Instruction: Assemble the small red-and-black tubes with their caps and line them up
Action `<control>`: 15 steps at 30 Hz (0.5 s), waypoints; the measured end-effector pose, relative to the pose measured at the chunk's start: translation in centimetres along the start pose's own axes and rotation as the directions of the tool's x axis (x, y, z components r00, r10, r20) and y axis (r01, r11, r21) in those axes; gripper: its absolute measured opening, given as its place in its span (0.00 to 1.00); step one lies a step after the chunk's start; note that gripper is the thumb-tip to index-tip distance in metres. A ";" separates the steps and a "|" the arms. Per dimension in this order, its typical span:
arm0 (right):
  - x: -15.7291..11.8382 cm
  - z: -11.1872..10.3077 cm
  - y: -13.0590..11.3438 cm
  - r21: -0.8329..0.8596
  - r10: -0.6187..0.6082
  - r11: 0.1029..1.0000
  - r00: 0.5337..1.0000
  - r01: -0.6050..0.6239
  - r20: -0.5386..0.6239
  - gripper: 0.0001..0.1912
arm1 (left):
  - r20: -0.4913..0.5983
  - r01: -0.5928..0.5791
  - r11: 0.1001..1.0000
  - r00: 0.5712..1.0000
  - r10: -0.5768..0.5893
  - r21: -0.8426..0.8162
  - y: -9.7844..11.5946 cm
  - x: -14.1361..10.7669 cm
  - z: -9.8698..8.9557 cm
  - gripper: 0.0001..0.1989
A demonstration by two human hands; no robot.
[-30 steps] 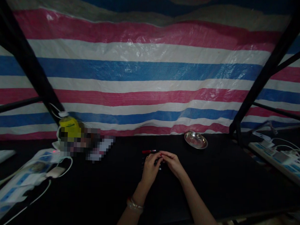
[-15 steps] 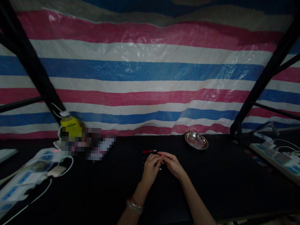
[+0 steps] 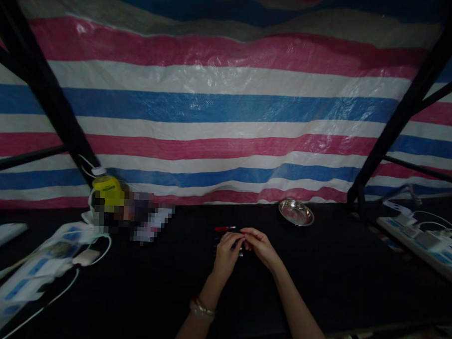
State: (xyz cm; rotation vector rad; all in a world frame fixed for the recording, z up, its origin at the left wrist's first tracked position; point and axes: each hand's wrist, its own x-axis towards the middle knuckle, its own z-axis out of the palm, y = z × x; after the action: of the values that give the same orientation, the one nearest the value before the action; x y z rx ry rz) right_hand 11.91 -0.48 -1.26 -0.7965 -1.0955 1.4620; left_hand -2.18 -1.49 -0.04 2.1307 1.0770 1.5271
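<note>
My left hand [image 3: 228,250] and my right hand [image 3: 259,246] meet fingertip to fingertip over the black table. Both are closed in a pinch around something small, with a trace of red showing between the fingertips; the fingers hide most of it. Just beyond my left hand lies a red stick-like item [image 3: 221,229] with a shiny end. Other small dark and shiny pieces [image 3: 241,254] show partly beside and beneath my left hand, too dim to name.
A round metal dish [image 3: 296,212] stands at the back right. On the left are a yellow-labelled bottle [image 3: 107,188], a power strip [image 3: 30,271] with cables, and blurred items. Another power strip [image 3: 421,240] lies right. Black posts [image 3: 60,107] rise before a striped sheet [image 3: 228,109].
The fingers of my right hand have curled slightly, and less red shows at the fingertips. Both hands otherwise stay in nearly the same place.
</note>
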 end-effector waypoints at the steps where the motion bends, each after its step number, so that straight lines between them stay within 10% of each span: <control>1: 0.0 0.0 -0.1 0.002 0.001 1.000 1.000 -0.001 -0.011 0.14 | 0.000 0.002 1.000 1.000 -0.002 0.002 0.1 0.0 -0.1 0.08; 15: 0.4 0.9 -0.6 0.188 0.031 0.981 0.925 0.044 -0.380 0.17 | -0.071 -0.087 0.994 0.993 0.091 0.063 1.0 0.3 -0.5 0.06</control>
State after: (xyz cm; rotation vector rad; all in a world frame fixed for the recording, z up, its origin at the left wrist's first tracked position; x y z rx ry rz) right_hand 11.26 -0.32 -0.40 -0.8913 -0.6499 1.3128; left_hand -2.18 -2.02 0.99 2.2055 1.0784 1.6452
